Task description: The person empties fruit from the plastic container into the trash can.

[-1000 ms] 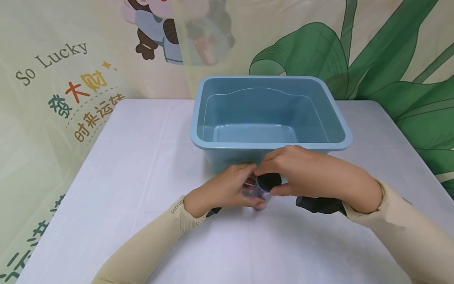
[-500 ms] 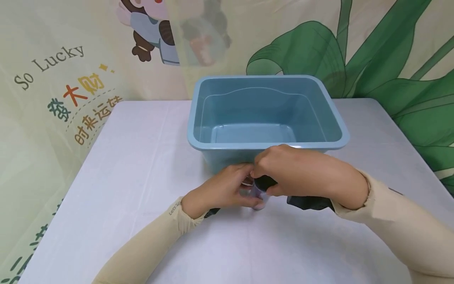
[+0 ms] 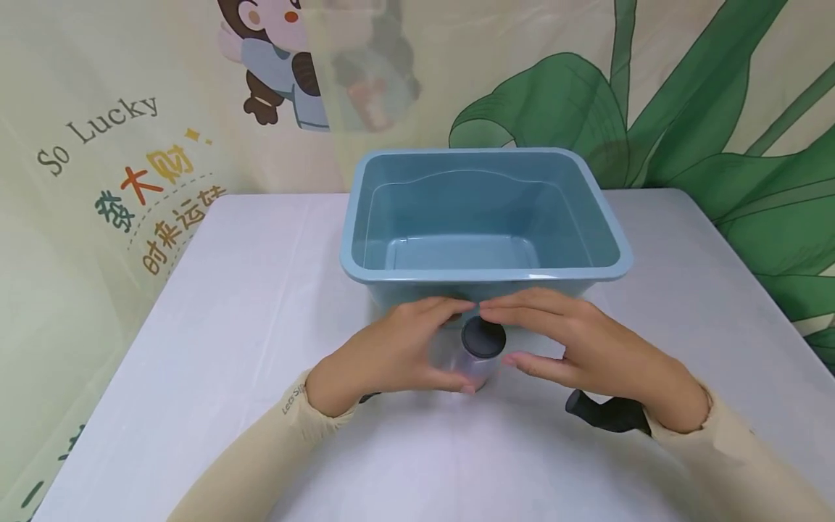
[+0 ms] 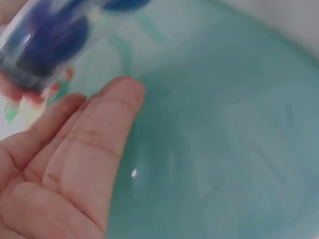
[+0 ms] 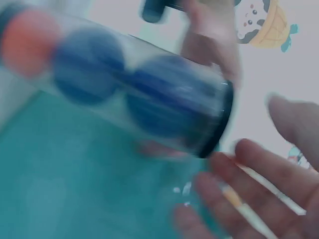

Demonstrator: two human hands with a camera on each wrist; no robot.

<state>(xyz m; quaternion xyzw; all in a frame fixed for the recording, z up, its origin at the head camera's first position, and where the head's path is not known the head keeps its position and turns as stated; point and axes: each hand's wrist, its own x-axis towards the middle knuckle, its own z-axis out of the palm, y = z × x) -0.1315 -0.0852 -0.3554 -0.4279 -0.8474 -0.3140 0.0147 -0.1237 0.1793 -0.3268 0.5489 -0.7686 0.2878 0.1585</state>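
A clear tube with a black lid (image 3: 484, 337) stands on the white-covered table, in front of the blue tub. In the right wrist view the tube (image 5: 127, 74) is blurred; an orange-red ball (image 5: 31, 42) and two blue balls (image 5: 88, 64) show inside. My left hand (image 3: 391, 351) curves loosely around the tube's left side, its thumb close to the lower front; whether the thumb touches cannot be told. In the left wrist view its fingers (image 4: 97, 129) are straight and apart from the tube. My right hand (image 3: 580, 337) is spread beside the lid, thumb and fingers off it.
An open light-blue tub (image 3: 485, 275) stands right behind the hands, its inside visible down to the floor. A white cloth covers the table (image 3: 274, 290). Behind hangs a printed curtain (image 3: 554, 101). A black wrist mount (image 3: 607, 413) hangs under the right wrist.
My right hand has let go of the black lid, spread its fingers and drawn back to the right. My left hand has opened wider around the tube. The view has tilted up slightly.
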